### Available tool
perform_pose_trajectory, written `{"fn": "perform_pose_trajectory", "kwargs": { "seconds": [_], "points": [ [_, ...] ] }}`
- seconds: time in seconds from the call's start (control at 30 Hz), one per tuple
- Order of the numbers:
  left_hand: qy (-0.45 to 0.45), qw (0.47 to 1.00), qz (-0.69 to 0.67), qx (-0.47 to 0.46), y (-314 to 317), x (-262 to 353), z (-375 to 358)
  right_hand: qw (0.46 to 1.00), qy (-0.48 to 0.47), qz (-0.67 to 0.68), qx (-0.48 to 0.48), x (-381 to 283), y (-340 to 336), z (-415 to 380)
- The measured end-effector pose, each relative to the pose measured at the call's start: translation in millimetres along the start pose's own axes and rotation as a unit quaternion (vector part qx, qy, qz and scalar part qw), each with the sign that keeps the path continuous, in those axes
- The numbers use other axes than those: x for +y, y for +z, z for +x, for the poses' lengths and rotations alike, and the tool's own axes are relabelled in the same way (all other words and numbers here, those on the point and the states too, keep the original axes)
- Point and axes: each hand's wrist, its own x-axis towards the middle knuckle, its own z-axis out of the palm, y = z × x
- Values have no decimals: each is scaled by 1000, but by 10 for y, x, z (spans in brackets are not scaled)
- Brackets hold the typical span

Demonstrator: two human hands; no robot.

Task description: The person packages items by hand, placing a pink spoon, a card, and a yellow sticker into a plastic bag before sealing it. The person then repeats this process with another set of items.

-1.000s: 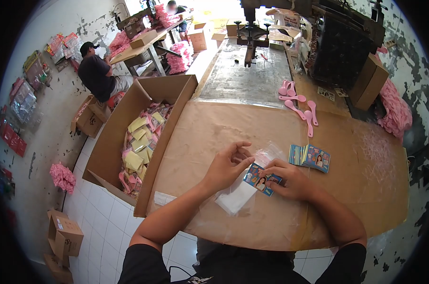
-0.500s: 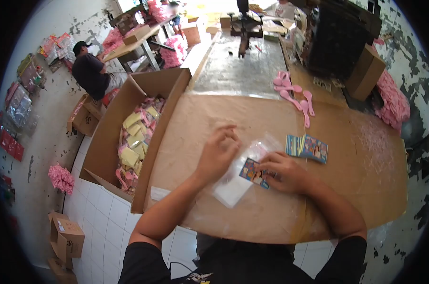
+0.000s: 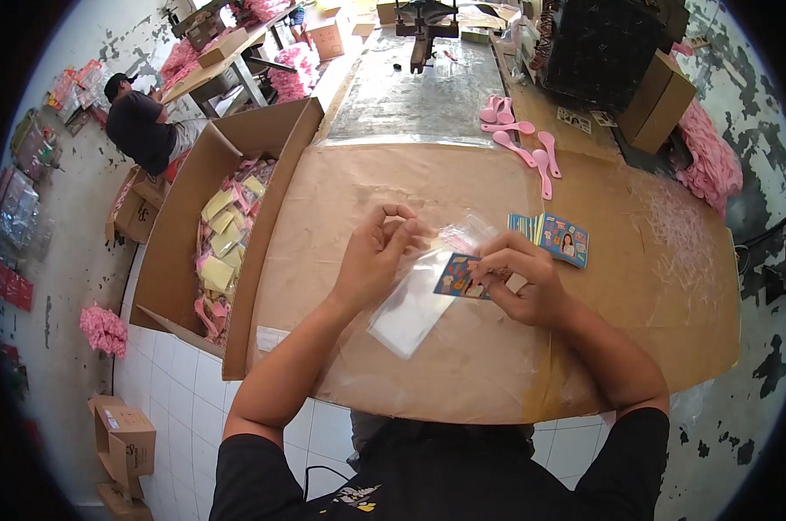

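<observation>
My right hand [image 3: 525,276] pinches a blue printed card [image 3: 460,276] with colourful pictures, held tilted over a stack of clear plastic bags [image 3: 407,314]. My left hand [image 3: 378,256] is beside the left edge of the bags, thumb and fingers curled together. Clear film shows near its fingertips, but whether they grip it I cannot make out. Just beyond my right hand, a fanned pile of matching cards [image 3: 565,240] lies on the brown table covering [image 3: 323,208]. Farther back are several pink plastic spoons [image 3: 542,169].
A large open carton [image 3: 276,187] at the left holds packed yellow and pink packets [image 3: 223,239]. A black machine [image 3: 597,65] stands at the back right beside a cardboard box [image 3: 657,102]. Pink shreds [image 3: 662,230] lie on the right. Another person [image 3: 141,126] sits at the far left.
My right hand has lifted the card and tilted it up from the bags. My left thumb and fingers have shifted slightly by the bags' edge. The whole view has moved a little.
</observation>
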Motion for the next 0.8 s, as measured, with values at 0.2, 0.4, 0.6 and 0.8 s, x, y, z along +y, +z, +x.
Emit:
{"fn": "perform_pose_trajectory", "kwargs": {
  "seconds": [0.2, 0.4, 0.6, 0.8],
  "points": [
    [191, 948, 250, 44, 52, -78, 4, 992, 54, -42, -103, 150, 125, 84],
    [81, 995, 64, -8, 16, 91, -66, 987, 18, -101, 125, 88, -2, 71],
    [180, 978, 105, -21, 244, 180, -214, 989, 20, -136, 51, -113, 48, 188],
    [89, 993, -49, -60, 309, 190, -268, 992, 117, 47, -10, -175, 83, 194]
  ]
}}
